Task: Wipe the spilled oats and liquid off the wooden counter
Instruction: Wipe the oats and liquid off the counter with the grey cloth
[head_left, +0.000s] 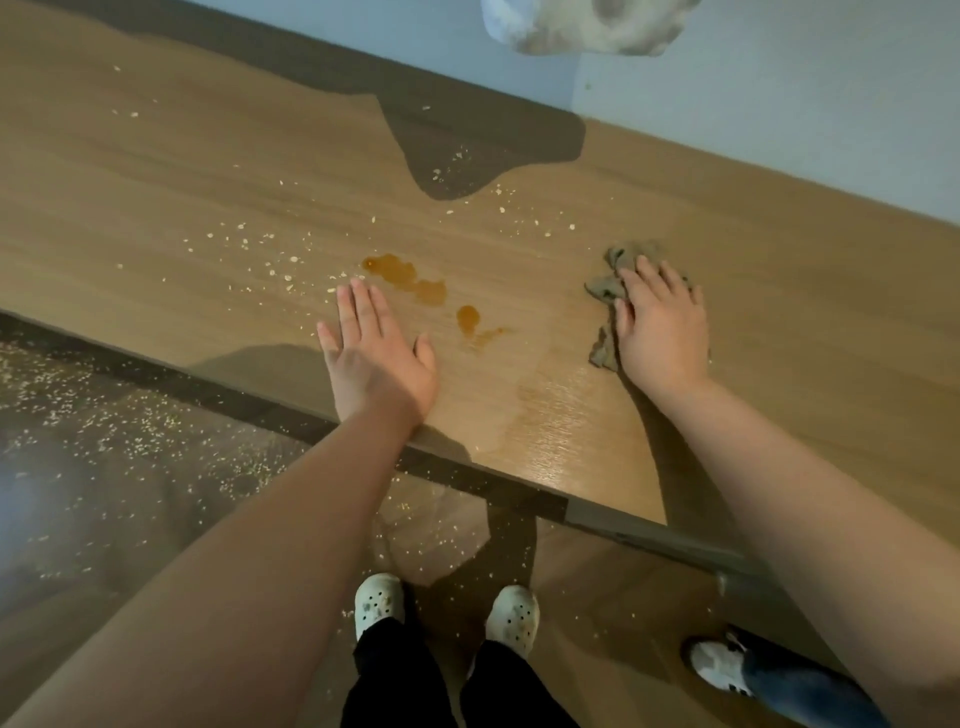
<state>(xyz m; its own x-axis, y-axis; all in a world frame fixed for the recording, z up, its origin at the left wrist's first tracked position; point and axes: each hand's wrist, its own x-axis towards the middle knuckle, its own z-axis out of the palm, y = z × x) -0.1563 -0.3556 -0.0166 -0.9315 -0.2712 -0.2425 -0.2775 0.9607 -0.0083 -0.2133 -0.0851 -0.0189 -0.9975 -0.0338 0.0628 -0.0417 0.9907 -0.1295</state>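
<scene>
- The wooden worktop (156, 182) runs slantwise across the view, its near edge falling from nine o'clock towards four o'clock.
- The left hand (376, 353) lies flat on the worktop just inside the near edge. Its fingers are straight and close together, the thumb is out to the side, and it holds nothing.
- The right hand (660, 322) sits at three o'clock from the left one, well apart from it. Its palm is down and its fingers are nearly straight, pressing on a crumpled brown cloth (605, 288) without gripping it.
- The cloth shows past the fingertips at twelve o'clock and along the hand's nine o'clock side.
- The spilled liquid (410, 278), amber in colour, lies between the hands. One larger patch is at one o'clock from the left fingertips, and a smaller drop with a faint streak is at four o'clock from that patch.
- The oats (270, 254) are scattered thinly over the worktop, mostly from ten to twelve o'clock of the left hand, with a few at eleven o'clock of the cloth.
- A shiny wet patch (561, 431) lies on the wood near the edge, at six o'clock from the liquid.
- More oats cover the floor (104, 426) at eight o'clock.
- Two white clogs (379, 603) stand at six o'clock.
- Another person's shoe (717, 665) is at five o'clock.
</scene>
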